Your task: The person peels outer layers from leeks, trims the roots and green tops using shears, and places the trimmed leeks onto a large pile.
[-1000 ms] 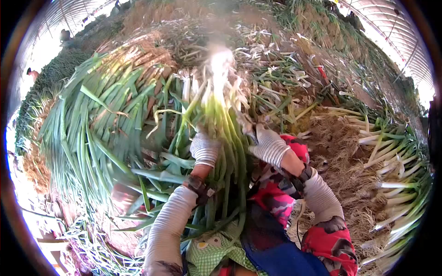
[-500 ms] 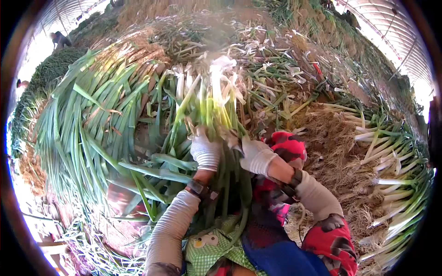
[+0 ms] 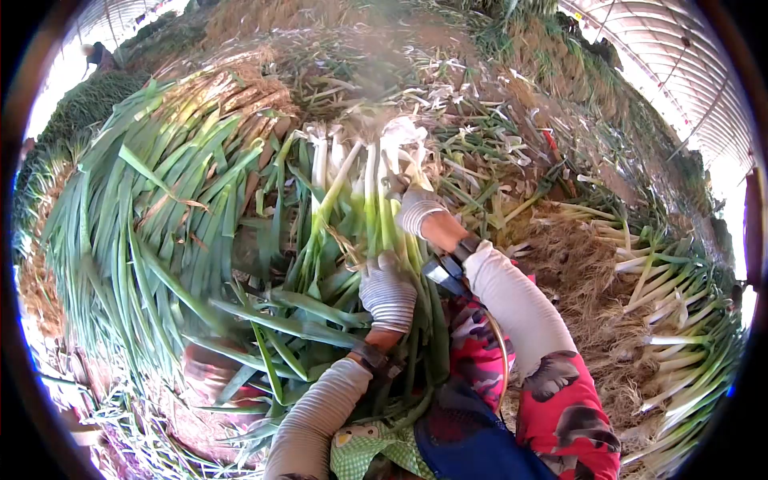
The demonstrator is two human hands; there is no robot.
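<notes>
A broad heap of green onions (image 3: 136, 224) fills the nine o'clock side, its long leaves fanning down toward seven. At twelve to one o'clock the ground (image 3: 512, 104) is strewn with pale trimmings and loose stalks. A mat of dry roots (image 3: 592, 280) lies at three o'clock. Just beyond it a row of cleaned onions (image 3: 680, 320) curves from three down to five, white ends pointing inward.

In the middle stands the bundle of green onions (image 3: 352, 200). It runs from six o'clock, where its leaves press against the person's green checked apron (image 3: 360, 448), up to twelve, where the white shanks splay apart.

The right hand (image 3: 416, 210), in a ribbed glove, sits at the one o'clock side of the bundle, high among the white shanks. It is closed on them, with the fingertips hidden by the stalks. The left hand (image 3: 388, 292), gloved alike, is lower, just at six o'clock from the right. It is curled around the green middle of the bundle, back of the glove toward the camera.
</notes>
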